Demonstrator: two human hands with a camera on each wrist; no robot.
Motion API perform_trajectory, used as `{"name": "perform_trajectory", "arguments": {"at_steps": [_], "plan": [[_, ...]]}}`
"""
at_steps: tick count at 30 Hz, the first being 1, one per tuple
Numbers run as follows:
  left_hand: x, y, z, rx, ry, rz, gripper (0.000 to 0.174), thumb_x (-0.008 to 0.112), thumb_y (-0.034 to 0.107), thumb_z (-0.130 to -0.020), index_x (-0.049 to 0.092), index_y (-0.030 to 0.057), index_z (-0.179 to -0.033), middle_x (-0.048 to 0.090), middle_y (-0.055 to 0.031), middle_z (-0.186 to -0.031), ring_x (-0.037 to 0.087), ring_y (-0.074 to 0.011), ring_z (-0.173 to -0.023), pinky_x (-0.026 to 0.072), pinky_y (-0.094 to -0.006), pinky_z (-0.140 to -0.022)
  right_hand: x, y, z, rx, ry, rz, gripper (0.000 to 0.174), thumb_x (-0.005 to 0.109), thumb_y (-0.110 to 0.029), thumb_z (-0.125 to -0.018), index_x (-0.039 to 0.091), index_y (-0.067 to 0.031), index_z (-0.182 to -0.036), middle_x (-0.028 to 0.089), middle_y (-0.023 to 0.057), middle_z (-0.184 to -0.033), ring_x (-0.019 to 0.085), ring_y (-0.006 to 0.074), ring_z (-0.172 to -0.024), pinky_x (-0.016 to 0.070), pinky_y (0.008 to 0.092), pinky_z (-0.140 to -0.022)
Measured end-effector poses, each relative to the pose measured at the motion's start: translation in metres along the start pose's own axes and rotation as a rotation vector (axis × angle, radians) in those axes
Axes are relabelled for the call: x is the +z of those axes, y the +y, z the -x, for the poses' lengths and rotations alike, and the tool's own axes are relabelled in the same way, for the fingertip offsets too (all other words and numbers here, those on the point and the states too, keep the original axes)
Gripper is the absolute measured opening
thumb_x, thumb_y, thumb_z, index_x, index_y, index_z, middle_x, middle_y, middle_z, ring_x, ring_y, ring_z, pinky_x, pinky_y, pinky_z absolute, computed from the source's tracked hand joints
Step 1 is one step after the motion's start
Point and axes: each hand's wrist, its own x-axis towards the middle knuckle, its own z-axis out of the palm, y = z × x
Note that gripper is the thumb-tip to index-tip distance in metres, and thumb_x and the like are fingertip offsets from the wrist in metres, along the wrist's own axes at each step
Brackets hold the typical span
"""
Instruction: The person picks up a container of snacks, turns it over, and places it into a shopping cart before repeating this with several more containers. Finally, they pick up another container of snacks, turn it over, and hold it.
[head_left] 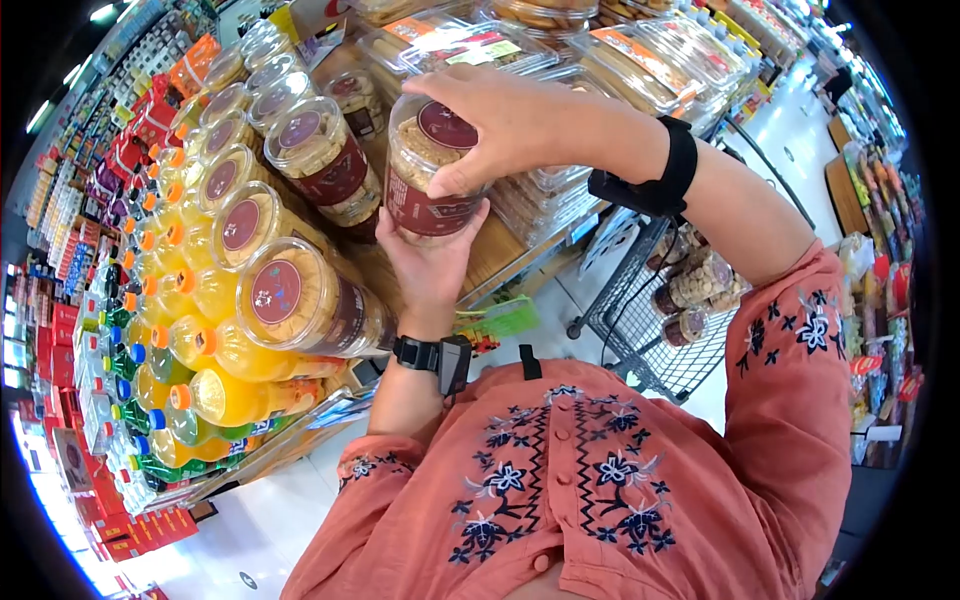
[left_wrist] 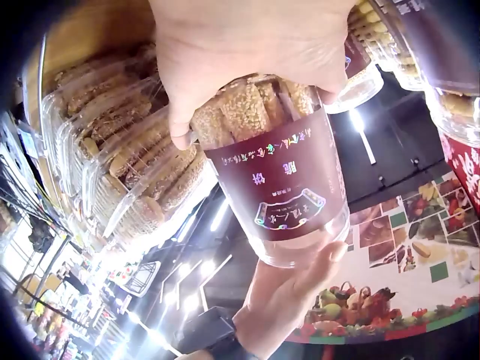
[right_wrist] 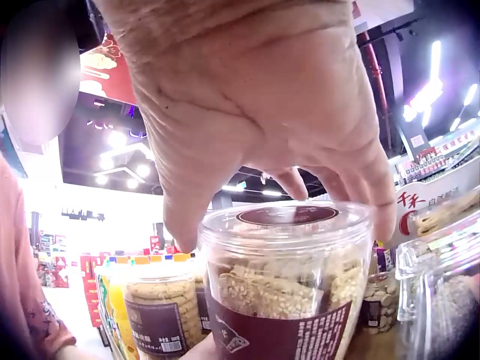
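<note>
That biscuit jar [head_left: 430, 170] looks like thin clear plastic packed nearly full, so I'd guess it's moderately heavy for its size and a bit squashy in the wall, and the biscuits inside are brittle, so no knocking it about. The glossy maroon label is probably slick too. I wouldn't trust the lid [right_wrist: 289, 216] alone to carry the load, since those push-on tops can pop. Base plus top is the safe hold, and that's pretty much what's going on here. The right hand [head_left: 510, 120] sits over the top with its fingers [right_wrist: 296, 184] spread and curled down round the lid's rim, thumb on the near side. The left hand [head_left: 430, 265] is cupped under the bottom, palm up, and in the left wrist view its thumb [left_wrist: 180, 127] is wrapped round the lower wall. So both hands are closed on it, with no loose fingers. The jar is upright at the front edge of the wooden display surface [head_left: 495, 255], just beside the other jars [head_left: 320, 155] of the same kind and in front of the clear clamshell boxes [head_left: 545, 190]. Hard to tell from these angles whether it's touching the surface or lifted just clear.
</note>
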Motion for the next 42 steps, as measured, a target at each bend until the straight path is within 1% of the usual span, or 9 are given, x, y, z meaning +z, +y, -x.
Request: {"name": "perform_trajectory", "arguments": {"at_steps": [5, 8, 12, 24, 28, 32, 35, 37, 42], "plan": [[0.002, 0.002, 0.005, -0.021, -0.043, 0.026, 0.075, 0.044, 0.064, -0.102, 0.033, 0.0166, -0.159, 0.037, -0.0132, -0.162, 0.034, -0.0394, -0.150, 0.0338, -0.0731, -0.114, -0.007, 0.017, -0.018, -0.024, -0.015, -0.128, 0.100, 0.082, -0.053, -0.076, 0.043, 0.0002, -0.151, 0.058, 0.0281, -0.135, 0.061, 0.0381, -0.122, 0.0498, 0.0417, -0.102], [0.001, 0.006, 0.004, -0.033, -0.096, -0.050, 0.079, 0.041, 0.069, -0.101, 0.031, 0.0172, -0.160, 0.038, -0.0147, -0.162, 0.040, -0.0416, -0.147, 0.0379, -0.0715, -0.112, -0.024, 0.019, -0.026, 0.119, -0.090, -0.237, 0.097, 0.081, -0.050, -0.075, 0.044, -0.0012, -0.150, 0.061, 0.0275, -0.132, 0.065, 0.0353, -0.117, 0.0523, 0.0411, -0.098], [0.005, 0.011, 0.001, -0.045, -0.085, -0.120, 0.077, 0.037, 0.068, -0.103, 0.032, 0.0159, -0.159, 0.042, -0.0165, -0.159, 0.047, -0.0445, -0.141, 0.0425, -0.0661, -0.112, -0.030, 0.038, -0.041, 0.112, -0.105, -0.300, 0.106, 0.080, -0.063, -0.069, 0.049, 0.0042, -0.145, 0.064, 0.0254, -0.126, 0.065, 0.0334, -0.113, 0.0520, 0.0375, -0.094], [-0.007, 0.016, 0.005, -0.033, -0.091, -0.119, 0.077, 0.034, 0.066, -0.105, 0.030, 0.0122, -0.160, 0.040, -0.0204, -0.160, 0.042, -0.0503, -0.143, 0.0428, -0.0631, -0.114, -0.017, 0.042, -0.053, 0.146, -0.059, -0.180, 0.104, 0.075, -0.065, -0.069, 0.052, 0.0032, -0.145, 0.063, 0.0266, -0.133, 0.064, 0.0338, -0.121, 0.0484, 0.0366, -0.100], [-0.026, 0.014, 0.014, -0.058, -0.054, -0.138, 0.077, 0.032, 0.065, -0.106, 0.030, 0.0108, -0.160, 0.040, -0.0214, -0.160, 0.042, -0.0506, -0.143, 0.0419, -0.0635, -0.114, 0.013, 0.032, -0.050, 0.127, -0.036, -0.184, 0.102, 0.077, -0.062, -0.068, 0.053, 0.0029, -0.143, 0.064, 0.0254, -0.131, 0.064, 0.0326, -0.120, 0.0497, 0.0355, -0.098], [-0.055, 0.013, 0.023, -0.120, 0.063, -0.149, 0.076, 0.028, 0.065, -0.107, 0.030, 0.0091, -0.159, 0.041, -0.0228, -0.159, 0.041, -0.0500, -0.143, 0.0414, -0.0634, -0.115, 0.043, 0.010, -0.040, 0.126, -0.083, -0.168, 0.100, 0.080, -0.056, -0.072, 0.047, -0.0008, -0.148, 0.062, 0.0280, -0.130, 0.066, 0.0365, -0.114, 0.0524, 0.0420, -0.098], [-0.074, 0.011, 0.028, -0.125, 0.204, -0.158, 0.078, 0.026, 0.065, -0.107, 0.030, 0.0062, -0.158, 0.043, -0.0242, -0.156, 0.043, -0.0497, -0.143, 0.0416, -0.0623, -0.115, 0.084, 0.010, -0.040, 0.074, 0.000, -0.061, 0.100, 0.080, -0.055, -0.070, 0.048, -0.0005, -0.147, 0.061, 0.0298, -0.132, 0.062, 0.0420, -0.120, 0.0499, 0.0465, -0.102], [-0.086, 0.012, 0.032, -0.134, 0.247, -0.142, 0.079, 0.026, 0.065, -0.107, 0.030, 0.0037, -0.157, 0.044, -0.0246, -0.155, 0.044, -0.0484, -0.142, 0.0422, -0.0602, -0.116, 0.101, 0.005, -0.041, 0.070, 0.001, -0.040, 0.099, 0.080, -0.052, -0.068, 0.049, -0.0024, -0.147, 0.060, 0.0301, -0.131, 0.058, 0.0461, -0.121, 0.0485, 0.0487, -0.104], [-0.104, 0.013, 0.041, -0.164, 0.358, -0.136, 0.085, 0.023, 0.066, -0.107, 0.033, -0.0062, -0.151, 0.047, -0.0311, -0.150, 0.047, -0.0445, -0.141, 0.0432, -0.0561, -0.116, 0.148, 0.001, -0.045, -0.002, 0.057, 0.050, 0.096, 0.082, -0.053, -0.066, 0.051, -0.0055, -0.144, 0.061, 0.0255, -0.122, 0.058, 0.0447, -0.114, 0.0499, 0.0488, -0.100]]}}
